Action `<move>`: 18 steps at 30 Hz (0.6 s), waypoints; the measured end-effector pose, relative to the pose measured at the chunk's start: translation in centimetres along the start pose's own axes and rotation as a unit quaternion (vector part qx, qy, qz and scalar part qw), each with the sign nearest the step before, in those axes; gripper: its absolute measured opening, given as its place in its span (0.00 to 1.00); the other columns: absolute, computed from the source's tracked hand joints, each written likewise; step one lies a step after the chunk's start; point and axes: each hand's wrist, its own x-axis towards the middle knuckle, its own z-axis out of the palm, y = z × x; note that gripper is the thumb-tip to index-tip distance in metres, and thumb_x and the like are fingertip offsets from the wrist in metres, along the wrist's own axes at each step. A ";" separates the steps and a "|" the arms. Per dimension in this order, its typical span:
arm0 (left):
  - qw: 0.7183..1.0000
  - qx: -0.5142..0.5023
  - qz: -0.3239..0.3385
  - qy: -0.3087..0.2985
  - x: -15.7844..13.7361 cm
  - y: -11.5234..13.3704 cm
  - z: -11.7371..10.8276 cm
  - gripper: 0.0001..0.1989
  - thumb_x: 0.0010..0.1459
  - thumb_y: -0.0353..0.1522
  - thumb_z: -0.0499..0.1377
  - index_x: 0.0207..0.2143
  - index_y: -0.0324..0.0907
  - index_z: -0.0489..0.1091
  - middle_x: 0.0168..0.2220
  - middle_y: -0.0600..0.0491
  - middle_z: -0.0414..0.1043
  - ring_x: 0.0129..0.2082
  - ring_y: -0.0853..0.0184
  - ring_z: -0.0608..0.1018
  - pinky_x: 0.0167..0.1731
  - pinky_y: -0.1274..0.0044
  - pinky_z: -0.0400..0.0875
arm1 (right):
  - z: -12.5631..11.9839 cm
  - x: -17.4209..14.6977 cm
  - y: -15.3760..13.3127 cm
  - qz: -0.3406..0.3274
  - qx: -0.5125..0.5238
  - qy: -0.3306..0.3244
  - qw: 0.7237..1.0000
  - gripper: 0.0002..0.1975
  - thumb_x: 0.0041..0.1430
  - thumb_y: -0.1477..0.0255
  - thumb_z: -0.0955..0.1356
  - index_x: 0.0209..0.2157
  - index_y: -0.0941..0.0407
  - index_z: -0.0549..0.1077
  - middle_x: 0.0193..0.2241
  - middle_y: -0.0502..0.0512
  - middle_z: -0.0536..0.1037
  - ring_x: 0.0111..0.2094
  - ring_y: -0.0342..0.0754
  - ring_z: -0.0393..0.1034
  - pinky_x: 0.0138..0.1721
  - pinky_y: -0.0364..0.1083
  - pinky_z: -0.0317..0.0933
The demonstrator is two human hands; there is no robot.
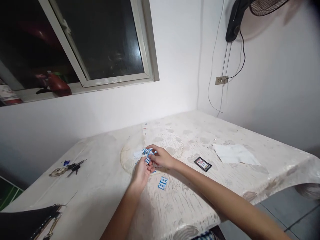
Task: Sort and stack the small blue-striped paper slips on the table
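Observation:
My left hand (143, 172) is closed around a small blue-and-white piece (147, 158) that looks like a strip of blue-bordered labels. My right hand (161, 157) reaches in from the right, its fingers bent over the same piece and touching it. More blue-and-white pieces show just behind the fingertips, partly covered by them. Nearer to me, a separate blue-bordered label strip (162, 183) lies flat on the table. A whitish slip of paper (138, 154) is left of my fingers, on a round clear mat (125, 163).
A dark-framed card (203, 164) and a white cloth or paper (236, 154) lie to the right on the covered table (100, 200). Keys (75, 167) are at the left, with a black pouch (27, 221) nearer. A red bottle (58, 84) stands on the windowsill.

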 end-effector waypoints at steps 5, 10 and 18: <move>0.998 -0.041 -0.034 0.028 0.0 0.3 0.1 0.07 0.55 0.26 0.47 0.24 0.38 0.58 0.15 0.57 0.56 0.12 0.77 0.58 0.14 0.83 0.55 | 0.5 -0.1 0.1 -0.035 -0.066 0.015 0.997 0.15 0.57 0.77 0.58 0.46 0.58 0.66 0.32 0.53 0.71 0.29 0.42 0.67 0.31 0.41 0.61; 0.997 -0.054 -0.032 0.046 0.0 -0.3 0.3 0.08 0.56 0.25 0.48 0.23 0.38 0.58 0.15 0.58 0.57 0.13 0.77 0.59 0.14 0.83 0.57 | 0.9 -0.6 0.0 -0.084 -0.202 0.023 0.976 0.18 0.57 0.78 0.56 0.49 0.61 0.65 0.43 0.62 0.71 0.41 0.48 0.67 0.41 0.44 0.60; 0.996 -0.070 -0.024 0.047 -0.3 -0.9 0.4 0.10 0.55 0.24 0.50 0.21 0.39 0.57 0.15 0.59 0.56 0.12 0.77 0.58 0.13 0.84 0.54 | 1.7 -0.6 0.2 -0.058 -0.283 0.010 0.957 0.20 0.56 0.78 0.56 0.50 0.61 0.64 0.45 0.63 0.70 0.41 0.50 0.68 0.40 0.44 0.59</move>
